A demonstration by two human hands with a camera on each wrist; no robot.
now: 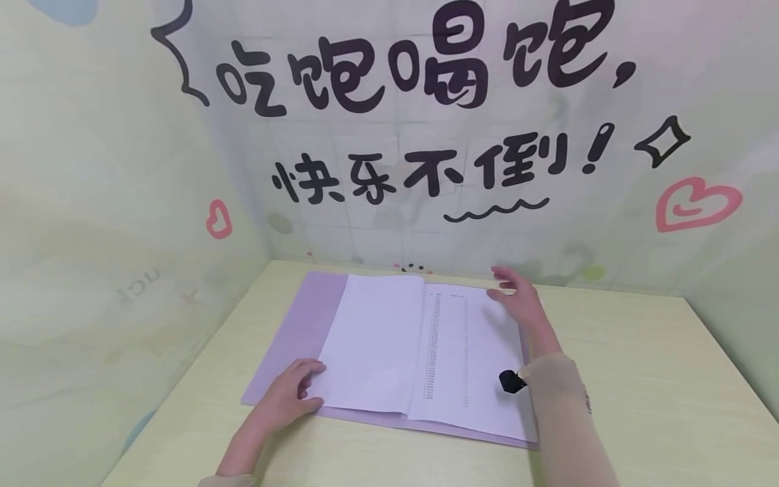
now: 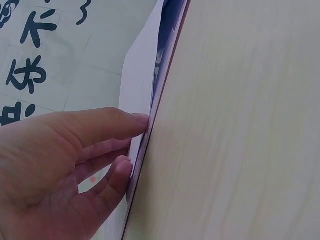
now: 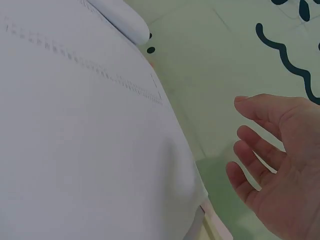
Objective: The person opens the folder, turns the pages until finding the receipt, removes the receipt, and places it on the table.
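Note:
An open booklet lies on the table, with a light purple cover [image 1: 304, 325] showing at the left and along the bottom. Its left page [image 1: 371, 338] looks blank, while the right page [image 1: 447, 358] carries columns of small printed text. At the booklet's lower left, my left hand [image 1: 282, 399] rests its thumb and fingertips on the page edge, fingers loosely bent. My right hand [image 1: 520, 301] is raised above the upper right corner of the right page. In the right wrist view, that hand [image 3: 290, 165] holds nothing, its relaxed fingers apart from the paper.
The pale wood-grain table [image 1: 633, 365] extends to both sides of the booklet. Behind it hangs a light wall covering [image 1: 365, 230] with large black lettering and pink hearts. A small black device [image 1: 512, 381] sits at the right sleeve.

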